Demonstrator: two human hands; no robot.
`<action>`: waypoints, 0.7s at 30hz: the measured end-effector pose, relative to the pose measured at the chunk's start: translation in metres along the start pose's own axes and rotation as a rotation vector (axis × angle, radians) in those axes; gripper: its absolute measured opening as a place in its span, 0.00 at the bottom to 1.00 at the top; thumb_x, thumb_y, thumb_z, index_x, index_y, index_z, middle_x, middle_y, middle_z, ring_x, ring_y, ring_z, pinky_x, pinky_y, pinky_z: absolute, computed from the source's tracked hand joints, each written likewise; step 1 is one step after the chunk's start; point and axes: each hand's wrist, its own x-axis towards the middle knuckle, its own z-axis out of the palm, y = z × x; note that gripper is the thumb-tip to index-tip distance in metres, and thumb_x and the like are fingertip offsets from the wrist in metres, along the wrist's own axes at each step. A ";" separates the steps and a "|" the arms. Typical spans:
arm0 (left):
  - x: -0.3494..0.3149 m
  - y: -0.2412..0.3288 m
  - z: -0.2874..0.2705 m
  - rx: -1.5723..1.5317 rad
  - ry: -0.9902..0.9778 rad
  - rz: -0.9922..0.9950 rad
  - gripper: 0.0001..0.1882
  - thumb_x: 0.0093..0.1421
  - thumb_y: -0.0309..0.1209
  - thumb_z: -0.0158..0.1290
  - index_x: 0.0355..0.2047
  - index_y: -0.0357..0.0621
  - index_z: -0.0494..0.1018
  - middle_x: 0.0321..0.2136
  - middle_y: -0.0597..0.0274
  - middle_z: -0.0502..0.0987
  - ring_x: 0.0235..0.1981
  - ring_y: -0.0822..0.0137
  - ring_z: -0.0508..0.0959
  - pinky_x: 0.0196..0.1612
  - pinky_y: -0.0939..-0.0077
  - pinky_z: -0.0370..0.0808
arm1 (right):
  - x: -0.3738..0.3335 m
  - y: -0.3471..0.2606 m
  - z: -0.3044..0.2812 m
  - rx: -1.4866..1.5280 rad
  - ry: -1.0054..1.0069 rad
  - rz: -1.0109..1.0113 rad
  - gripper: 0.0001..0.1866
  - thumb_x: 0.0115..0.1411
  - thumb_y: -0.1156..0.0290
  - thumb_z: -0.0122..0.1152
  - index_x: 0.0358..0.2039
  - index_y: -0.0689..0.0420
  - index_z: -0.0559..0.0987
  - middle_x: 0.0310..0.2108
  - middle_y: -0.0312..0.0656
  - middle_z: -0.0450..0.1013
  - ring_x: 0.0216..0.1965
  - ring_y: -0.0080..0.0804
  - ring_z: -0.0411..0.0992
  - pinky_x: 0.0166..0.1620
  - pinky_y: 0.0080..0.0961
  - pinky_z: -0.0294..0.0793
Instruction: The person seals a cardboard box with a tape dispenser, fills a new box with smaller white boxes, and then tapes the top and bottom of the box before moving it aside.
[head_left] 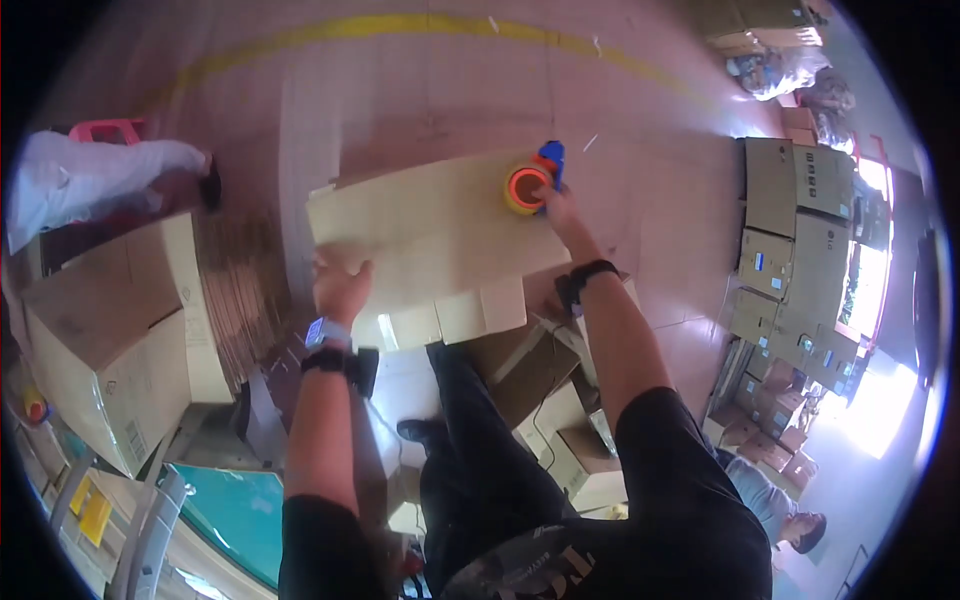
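In front of me is a flattened-looking brown cardboard box (430,225), with flaps folded out on its near side. My left hand (340,290) grips its left near corner, thumb on top and the other fingers partly blurred at the edge. Closed around the blue handle of a tape dispenser, my right hand (563,212) is over the box's right end. The tape dispenser (528,188) carries a yellow and orange-red roll of tape and sits on or just above the cardboard; I cannot tell whether it touches.
Folded cardboard sheets (240,290) stand at the left, beside a large open carton (130,370). Below them is a green surface (230,510). Stacked cartons (795,230) line the right side. A person in light trousers (110,175) is at the far left; another person (760,495) is at lower right.
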 end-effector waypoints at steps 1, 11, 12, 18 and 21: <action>0.005 -0.044 0.014 0.144 0.187 0.182 0.41 0.52 0.51 0.60 0.58 0.37 0.60 0.50 0.26 0.69 0.50 0.35 0.73 0.51 0.49 0.73 | -0.008 0.017 0.047 -0.229 0.112 -0.081 0.34 0.48 0.61 0.65 0.53 0.69 0.71 0.48 0.50 0.74 0.52 0.40 0.70 0.59 0.33 0.65; -0.036 -0.073 0.082 -0.881 0.004 -0.325 0.49 0.49 0.38 0.64 0.66 0.39 0.50 0.57 0.33 0.67 0.61 0.41 0.65 0.62 0.53 0.64 | 0.005 0.083 0.028 0.145 -0.124 0.074 0.19 0.49 0.65 0.65 0.39 0.64 0.79 0.34 0.41 0.77 0.33 0.32 0.76 0.38 0.33 0.77; -0.033 -0.041 0.092 -0.820 0.042 -0.291 0.48 0.49 0.37 0.65 0.65 0.39 0.51 0.55 0.35 0.70 0.59 0.41 0.67 0.61 0.54 0.66 | 0.021 0.081 0.001 0.093 -0.081 0.042 0.19 0.49 0.65 0.65 0.39 0.64 0.79 0.34 0.41 0.77 0.33 0.32 0.76 0.38 0.33 0.77; -0.031 -0.017 0.082 -0.521 -0.111 -0.012 0.45 0.52 0.42 0.62 0.63 0.34 0.53 0.51 0.35 0.73 0.53 0.39 0.73 0.58 0.56 0.70 | 0.055 0.074 -0.035 -0.404 -0.116 -0.038 0.19 0.50 0.61 0.66 0.36 0.65 0.81 0.34 0.41 0.78 0.36 0.32 0.76 0.41 0.29 0.76; -0.090 -0.002 0.100 -0.382 0.196 0.061 0.39 0.55 0.55 0.55 0.57 0.37 0.66 0.40 0.35 0.78 0.46 0.43 0.78 0.50 0.50 0.75 | 0.051 0.031 -0.066 0.121 -0.375 -0.184 0.17 0.60 0.66 0.61 0.47 0.59 0.79 0.41 0.34 0.75 0.41 0.26 0.73 0.45 0.26 0.74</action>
